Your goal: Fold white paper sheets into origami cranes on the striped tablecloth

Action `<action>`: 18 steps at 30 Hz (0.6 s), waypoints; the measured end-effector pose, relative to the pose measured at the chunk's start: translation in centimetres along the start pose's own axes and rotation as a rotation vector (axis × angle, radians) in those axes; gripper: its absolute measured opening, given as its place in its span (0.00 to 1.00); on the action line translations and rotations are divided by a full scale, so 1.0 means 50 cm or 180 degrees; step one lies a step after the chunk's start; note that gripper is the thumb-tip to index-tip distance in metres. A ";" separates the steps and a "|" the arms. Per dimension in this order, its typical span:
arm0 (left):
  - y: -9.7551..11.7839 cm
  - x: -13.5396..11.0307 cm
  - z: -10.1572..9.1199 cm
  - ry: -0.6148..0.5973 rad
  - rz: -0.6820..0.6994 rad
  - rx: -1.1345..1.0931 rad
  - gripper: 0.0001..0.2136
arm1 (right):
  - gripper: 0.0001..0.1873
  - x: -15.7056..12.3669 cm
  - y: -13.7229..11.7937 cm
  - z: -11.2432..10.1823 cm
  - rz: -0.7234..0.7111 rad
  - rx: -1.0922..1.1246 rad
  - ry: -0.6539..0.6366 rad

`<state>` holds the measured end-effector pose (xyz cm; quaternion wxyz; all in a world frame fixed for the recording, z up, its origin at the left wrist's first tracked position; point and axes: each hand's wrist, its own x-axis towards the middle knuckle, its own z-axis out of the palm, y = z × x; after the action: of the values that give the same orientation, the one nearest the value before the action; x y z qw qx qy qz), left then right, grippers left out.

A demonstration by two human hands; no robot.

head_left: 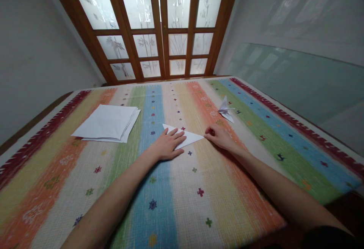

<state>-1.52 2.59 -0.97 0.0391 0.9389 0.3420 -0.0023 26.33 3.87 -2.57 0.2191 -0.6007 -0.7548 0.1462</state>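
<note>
A sheet of white paper folded into a triangle [191, 138] lies on the striped tablecloth in front of me. My left hand [169, 144] rests flat on its left part with the fingers spread, covering some of the paper. At the triangle's right tip, my right hand [218, 136] has its thumb and fingers pinched together on the corner. Beyond the right hand stands a folded white paper crane [226, 110], touched by neither hand.
To the left lies a stack of white paper sheets [106, 122], slightly fanned. The striped tablecloth [153, 188] covers the table. A wooden door with glass panes [142, 48] is behind the far edge, and a pale glass panel [298, 78] leans along the right wall.
</note>
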 end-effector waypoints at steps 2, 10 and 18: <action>0.013 0.006 -0.006 0.0078 -0.0021 0.0161 0.23 | 0.05 -0.002 0.002 -0.001 -0.0010 0.0144 0.0092; 0.087 0.031 -0.013 0.0145 -0.0386 0.0615 0.20 | 0.09 -0.007 -0.003 0.012 -0.0039 0.0788 0.0839; 0.027 0.005 -0.033 0.1834 -0.0914 -0.1631 0.12 | 0.26 -0.003 -0.028 0.004 -0.0304 0.1902 0.0662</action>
<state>-0.49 1.83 0.75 0.1735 0.8037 0.4561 0.3405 25.05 3.41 -2.10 0.4685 -0.4853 -0.6794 0.2887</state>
